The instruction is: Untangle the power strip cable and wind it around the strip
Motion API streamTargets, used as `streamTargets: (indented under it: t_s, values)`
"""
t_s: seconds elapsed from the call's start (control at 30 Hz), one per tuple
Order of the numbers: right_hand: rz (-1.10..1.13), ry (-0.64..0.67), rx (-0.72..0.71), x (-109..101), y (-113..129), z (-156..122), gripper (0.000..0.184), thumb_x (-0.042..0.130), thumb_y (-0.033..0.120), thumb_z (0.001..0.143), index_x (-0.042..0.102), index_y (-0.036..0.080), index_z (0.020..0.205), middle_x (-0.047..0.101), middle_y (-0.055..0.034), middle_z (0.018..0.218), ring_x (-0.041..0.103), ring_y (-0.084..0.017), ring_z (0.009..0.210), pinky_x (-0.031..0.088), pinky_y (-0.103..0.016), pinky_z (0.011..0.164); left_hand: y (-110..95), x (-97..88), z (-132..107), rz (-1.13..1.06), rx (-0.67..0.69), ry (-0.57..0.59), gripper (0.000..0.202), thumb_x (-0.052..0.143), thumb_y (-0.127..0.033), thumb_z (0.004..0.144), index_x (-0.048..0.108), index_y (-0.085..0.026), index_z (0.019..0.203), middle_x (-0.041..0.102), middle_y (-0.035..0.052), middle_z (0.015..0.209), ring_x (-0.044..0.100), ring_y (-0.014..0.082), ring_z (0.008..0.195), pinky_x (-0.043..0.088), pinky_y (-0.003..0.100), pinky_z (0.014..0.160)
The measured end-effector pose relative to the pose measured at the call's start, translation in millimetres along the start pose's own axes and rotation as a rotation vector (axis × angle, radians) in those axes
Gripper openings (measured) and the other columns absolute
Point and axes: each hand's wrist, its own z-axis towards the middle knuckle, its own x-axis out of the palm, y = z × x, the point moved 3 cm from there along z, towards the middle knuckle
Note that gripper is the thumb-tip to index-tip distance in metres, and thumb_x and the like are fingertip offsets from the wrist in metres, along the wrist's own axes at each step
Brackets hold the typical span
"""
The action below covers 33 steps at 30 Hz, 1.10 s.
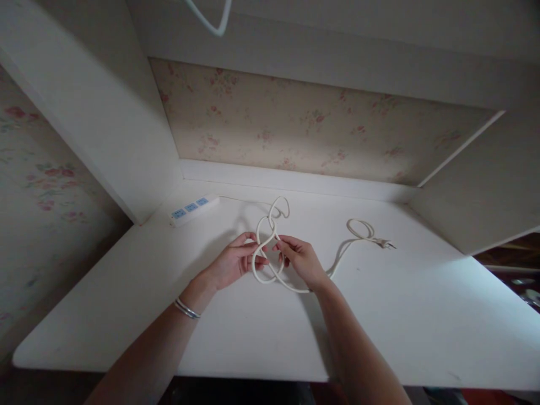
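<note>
Loops of a white power cord (270, 243) are lifted a little above the desk, crossing over each other between my hands. My left hand (237, 260) pinches the cord from the left side, its fingers partly behind the loops. From the right, my right hand (298, 257) grips another part of the loops between thumb and fingers. One end of the cord runs back to a white power strip (194, 209) with blue sockets. On the right, the other end makes a loose coil and finishes in a plug (386, 243) lying on the desk.
The white desk (236, 332) has a rounded front left corner. Behind it are a low ledge and a flower-patterned wall (291, 124). White panels (122, 107) stand at both sides, and a shelf hangs overhead. A pale bent wire or hook (217, 25) dangles at the top.
</note>
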Motion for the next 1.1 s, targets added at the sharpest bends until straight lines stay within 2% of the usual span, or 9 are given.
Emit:
streamTargets:
  t_s: [0.2, 0.37, 0.47, 0.6, 0.83, 0.93, 1.03, 1.1]
  values:
    - [-0.302, -0.106, -0.069, -13, 0, 0, 0.035, 0.044, 0.046, 0.09, 0.068, 0.02, 0.091, 0.062, 0.0003, 0.069, 0.051, -0.012, 0.056, 0.039, -0.023, 0.054, 2, -4.3, 4, 0.063, 0.101, -0.058, 0.032, 0.071, -0.022, 0.074, 0.048, -0.022, 0.096, 0.065, 0.0009, 0.088, 0.065, 0.0124, 0.07, 0.052, 0.026, 0.068]
    - [-0.571, -0.197, -0.228, -17, 8, -4, 0.033, 0.043, 0.034, 0.092, 0.066, 0.02, 0.111, 0.068, -0.003, 0.084, 0.06, -0.014, 0.073, 0.043, -0.025, 0.069, 4, -12.5, 10, 0.107, 0.189, -0.162, 0.035, 0.073, -0.021, 0.072, 0.046, -0.022, 0.095, 0.063, -0.0006, 0.087, 0.063, 0.0112, 0.072, 0.053, 0.026, 0.067]
    - [-0.678, -0.179, -0.305, -15, 11, -5, 0.033, 0.041, 0.028, 0.093, 0.064, 0.019, 0.115, 0.068, -0.0052, 0.085, 0.061, -0.015, 0.079, 0.044, -0.025, 0.074, 4, -16.6, 11, 0.179, 0.172, -0.221, 0.034, 0.071, -0.027, 0.074, 0.044, -0.023, 0.095, 0.062, -0.0006, 0.09, 0.064, 0.0118, 0.066, 0.051, 0.023, 0.055]
    - [-0.702, -0.157, -0.293, -18, 11, -6, 0.032, 0.04, 0.025, 0.093, 0.065, 0.021, 0.113, 0.067, -0.0055, 0.087, 0.06, -0.015, 0.079, 0.043, -0.025, 0.073, 0, -19.2, 9, 0.267, 0.18, -0.302, 0.036, 0.069, -0.035, 0.074, 0.041, -0.025, 0.094, 0.061, -0.0013, 0.095, 0.066, 0.0146, 0.064, 0.042, 0.018, 0.042]
    - [-0.724, -0.202, -0.24, -30, 0, -1, 0.031, 0.042, 0.028, 0.093, 0.067, 0.022, 0.109, 0.065, -0.0049, 0.085, 0.06, -0.015, 0.076, 0.042, -0.026, 0.072, -6, -28.1, 8, 0.327, 0.277, -0.403, 0.031, 0.068, -0.033, 0.073, 0.043, -0.023, 0.088, 0.063, -0.0015, 0.089, 0.06, 0.0096, 0.067, 0.042, 0.017, 0.049]
    - [-0.774, -0.286, -0.243, -32, 0, -1, 0.027, 0.046, 0.032, 0.092, 0.068, 0.023, 0.103, 0.065, -0.0055, 0.091, 0.059, -0.015, 0.076, 0.041, -0.027, 0.071, -6, -30.9, 8, 0.32, 0.272, -0.415, 0.03, 0.068, -0.034, 0.073, 0.044, -0.022, 0.087, 0.062, -0.0016, 0.089, 0.06, 0.0097, 0.067, 0.044, 0.019, 0.051]
    - [-0.794, -0.419, -0.336, -25, 9, -9, 0.023, 0.047, 0.033, 0.091, 0.066, 0.02, 0.089, 0.064, -0.0058, 0.089, 0.056, -0.016, 0.076, 0.039, -0.029, 0.073, -7, -32.2, 8, 0.283, 0.277, -0.429, 0.03, 0.07, -0.032, 0.072, 0.045, -0.021, 0.085, 0.063, -0.0023, 0.087, 0.062, 0.0089, 0.066, 0.047, 0.02, 0.057]
    - [-0.785, -0.394, -0.442, -12, 16, -16, 0.024, 0.048, 0.035, 0.091, 0.062, 0.019, 0.081, 0.061, -0.0052, 0.08, 0.054, -0.016, 0.076, 0.038, -0.03, 0.074, -9, -33.5, 8, 0.235, 0.291, -0.452, 0.03, 0.072, -0.029, 0.071, 0.046, -0.02, 0.083, 0.063, -0.0027, 0.084, 0.062, 0.0079, 0.064, 0.048, 0.021, 0.062]
